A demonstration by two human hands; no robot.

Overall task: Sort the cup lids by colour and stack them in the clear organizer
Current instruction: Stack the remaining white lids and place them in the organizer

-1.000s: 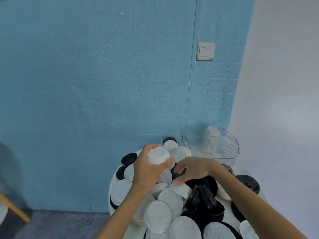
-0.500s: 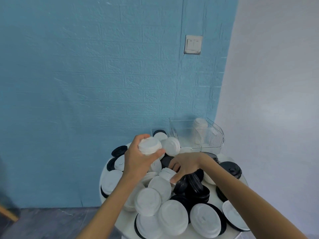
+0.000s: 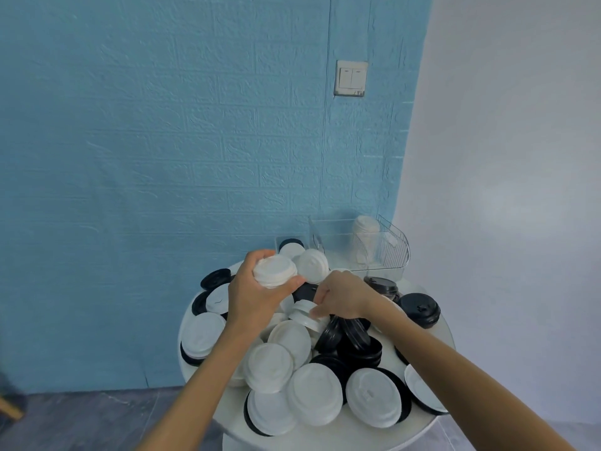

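Cup lids, round plastic ones in white and black point(image 3: 294, 379), lie heaped across a round white table point(image 3: 432, 428), overlapping in loose piles. At the far left edge, black lids point(image 3: 215, 278) poke out from under white ones. Left hand point(image 3: 252, 296) is raised above the pile, fingers and thumb curled round a short stack of white lids point(image 3: 274, 271). Just right of it, right hand point(image 3: 341, 296) reaches down into the heap, fingertips pinching the edge of a white lid point(image 3: 305, 315) lying among others. Right of that, a cluster of black lids point(image 3: 353, 341), some tilted on edge. At the table's far right, a clear plastic organizer point(image 3: 395, 252) stands by the blue brick-textured wall point(image 3: 162, 157), a stack of white lids point(image 3: 366, 237) upright inside. White double wall switch point(image 3: 350, 78) above.
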